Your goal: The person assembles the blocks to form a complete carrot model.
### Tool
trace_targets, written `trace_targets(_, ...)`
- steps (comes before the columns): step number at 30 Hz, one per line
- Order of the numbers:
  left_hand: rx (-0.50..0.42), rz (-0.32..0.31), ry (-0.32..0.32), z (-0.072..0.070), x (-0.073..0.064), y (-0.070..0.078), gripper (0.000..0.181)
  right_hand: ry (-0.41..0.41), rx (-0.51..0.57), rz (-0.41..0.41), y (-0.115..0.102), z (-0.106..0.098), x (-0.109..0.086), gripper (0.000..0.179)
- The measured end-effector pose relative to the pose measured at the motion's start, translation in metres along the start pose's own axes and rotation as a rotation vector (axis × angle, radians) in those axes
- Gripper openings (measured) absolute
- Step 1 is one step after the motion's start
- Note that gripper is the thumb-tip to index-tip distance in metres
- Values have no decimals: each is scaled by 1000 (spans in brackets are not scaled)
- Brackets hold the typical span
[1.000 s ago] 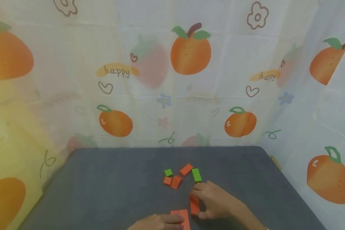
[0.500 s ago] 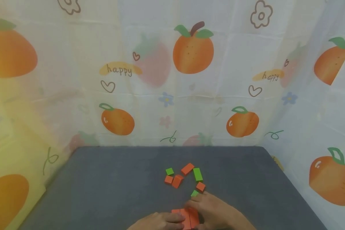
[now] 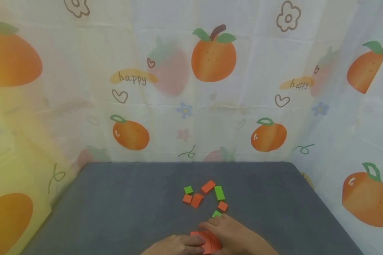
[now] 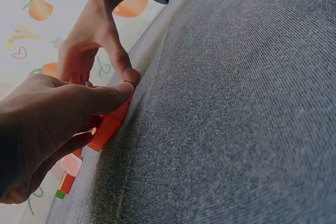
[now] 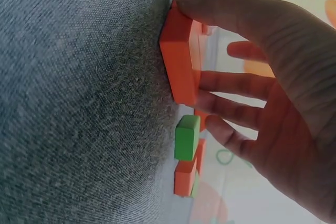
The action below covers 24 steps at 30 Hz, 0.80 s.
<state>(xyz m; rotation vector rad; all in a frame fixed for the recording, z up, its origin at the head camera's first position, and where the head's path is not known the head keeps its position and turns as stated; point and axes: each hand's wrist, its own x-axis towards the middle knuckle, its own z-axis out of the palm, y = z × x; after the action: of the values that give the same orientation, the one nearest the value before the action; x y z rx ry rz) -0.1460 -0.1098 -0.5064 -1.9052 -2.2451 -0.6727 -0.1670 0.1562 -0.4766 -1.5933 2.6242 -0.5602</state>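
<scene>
Several orange blocks (image 3: 207, 241) lie side by side at the near edge of the table in the head view. From the left my left hand (image 3: 172, 245) holds the row, fingers over the top and thumb on the near side. My right hand (image 3: 234, 233) grips the rightmost orange block (image 5: 181, 64), thumb at its near end and fingers toward its far end. The blocks sit close against each other, partly hidden by both hands. Just beyond my right fingers is a small green block (image 3: 216, 214).
Farther back lie a small orange block (image 3: 222, 206), a long green block (image 3: 219, 193), a long orange block (image 3: 208, 187) and a cluster with another green block (image 3: 188, 190). The dark grey tabletop (image 3: 121, 205) meets a fruit-printed curtain (image 3: 166, 138) behind.
My right hand has drawn an orange block leftward and nearer, against the ones under my left hand. The small orange and green blocks behind it came into view. My left hand stays put.
</scene>
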Motion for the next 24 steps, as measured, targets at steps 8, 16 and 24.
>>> trace_targets(8,-25,7,-5,0,0,0,28,-39,-15,29,-1,3,-1,58)
trace_targets(16,-54,-14,-17,1,-2,-2,32,-54,-13,22,-2,0,-1,56)
trace_targets(24,-50,-22,-47,0,-4,-3,38,-78,-69,48,-3,-15,0,53)
